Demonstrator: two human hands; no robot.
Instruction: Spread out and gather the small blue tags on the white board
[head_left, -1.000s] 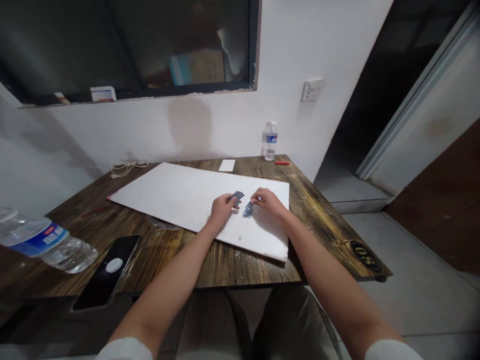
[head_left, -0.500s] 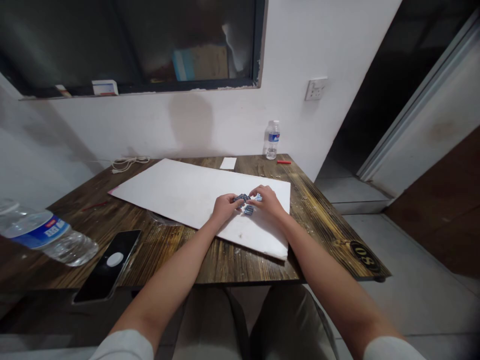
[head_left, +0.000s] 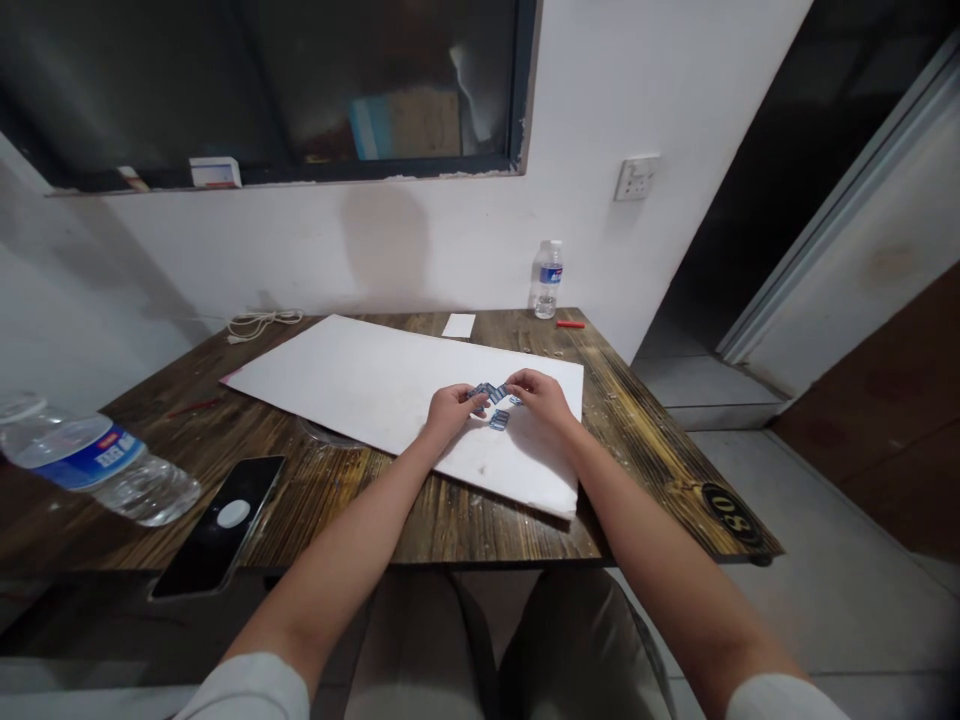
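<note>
My left hand (head_left: pixel 448 412) is closed, thumb and fingers pinching a small dark-blue patterned piece (head_left: pixel 484 391) above the white board (head_left: pixel 360 370). Close beside it, my right hand (head_left: pixel 543 396) grips another flat blue patterned piece (head_left: pixel 501 393) by its right edge. The two pieces touch or overlap; which one I cannot tell. On the board just below lies a loose blue piece (head_left: pixel 499 420) with pale stripes. A further light-blue piece (head_left: pixel 516 401) shows partly under my right fingers. Their exact kind is too small to make out.
The board lies on a dark wooden table (head_left: pixel 450 530). To the left are a large water bottle (head_left: pixel 105 460) and a phone (head_left: pixel 217 530). At the back stand a small bottle (head_left: pixel 548 280), a red pen-like object (head_left: pixel 570 324), a white card (head_left: pixel 458 325) and a white cable (head_left: pixel 262 322).
My right fingers have shifted slightly, and the piece in them now shows flat beside the left hand's piece. The view has moved a little.
</note>
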